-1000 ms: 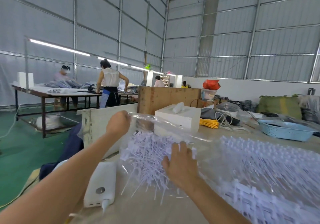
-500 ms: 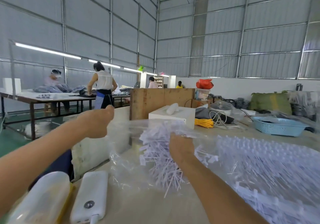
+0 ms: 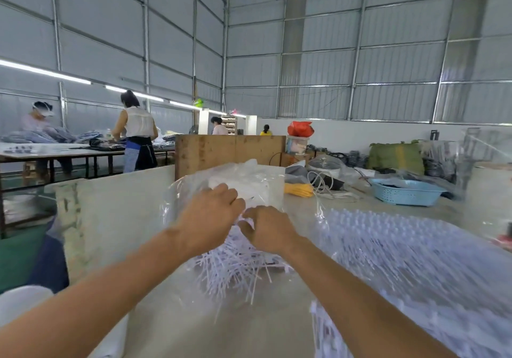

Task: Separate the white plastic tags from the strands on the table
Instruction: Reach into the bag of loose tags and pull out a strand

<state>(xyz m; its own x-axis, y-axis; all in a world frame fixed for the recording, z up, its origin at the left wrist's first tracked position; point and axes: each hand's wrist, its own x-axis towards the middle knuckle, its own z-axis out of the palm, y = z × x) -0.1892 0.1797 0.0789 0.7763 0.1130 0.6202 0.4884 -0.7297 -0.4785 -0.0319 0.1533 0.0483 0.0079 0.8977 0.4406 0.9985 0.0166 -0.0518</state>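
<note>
A bundle of white plastic tag strands (image 3: pixel 232 269) lies on the beige table (image 3: pixel 249 330), half inside a crumpled clear plastic bag (image 3: pixel 243 180). My left hand (image 3: pixel 207 216) rests on top of the bag and bundle with its fingers curled over them. My right hand (image 3: pixel 268 230) sits right beside it, fingers bent down into the strands. Both hands touch at the fingertips over the bundle. A much larger sheet of joined white tags (image 3: pixel 415 269) spreads over the table to the right, blurred.
A blue basket (image 3: pixel 404 191), yellow cord (image 3: pixel 299 190), cables and a wooden box (image 3: pixel 230 150) stand at the table's far side. A white board (image 3: pixel 116 213) edges the table on the left. A white device (image 3: pixel 19 302) lies at lower left. Other people work at distant tables.
My left hand came down from the bag's raised left edge and moved right onto the bundle, meeting my right hand. The bag has collapsed over the strands.
</note>
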